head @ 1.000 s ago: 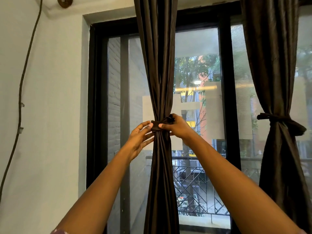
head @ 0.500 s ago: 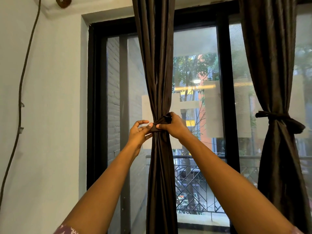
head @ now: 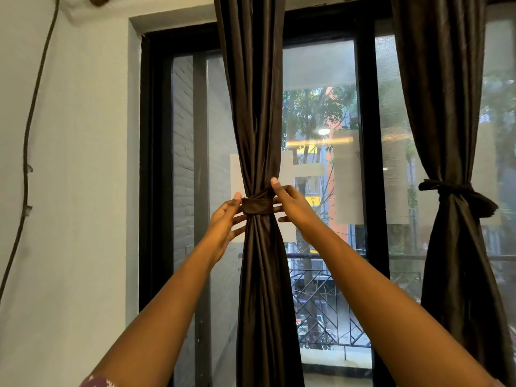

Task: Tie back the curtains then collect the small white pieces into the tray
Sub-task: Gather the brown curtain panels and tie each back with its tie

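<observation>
The dark brown left curtain [head: 258,121] hangs gathered in front of the window. A matching tie band [head: 257,205] is wrapped round its waist. My left hand [head: 223,220] is beside the band on the left, its straight fingers touching the band's edge and the fabric. From the right, my right hand [head: 294,206] pinches the band's upper end between thumb and forefinger while its other fingers lie stretched toward the curtain. The right curtain [head: 446,107] is bound by its own knotted tie [head: 458,192]. No tray or small white pieces are in view.
A black window frame [head: 367,163] stands behind the curtains, with a balcony railing [head: 321,303] beyond the glass. A pale wall on the left carries a dark cable [head: 26,152].
The band now lies flat and snug round the left curtain. My left fingers have straightened out from their pinch, and my right thumb has lifted above the band.
</observation>
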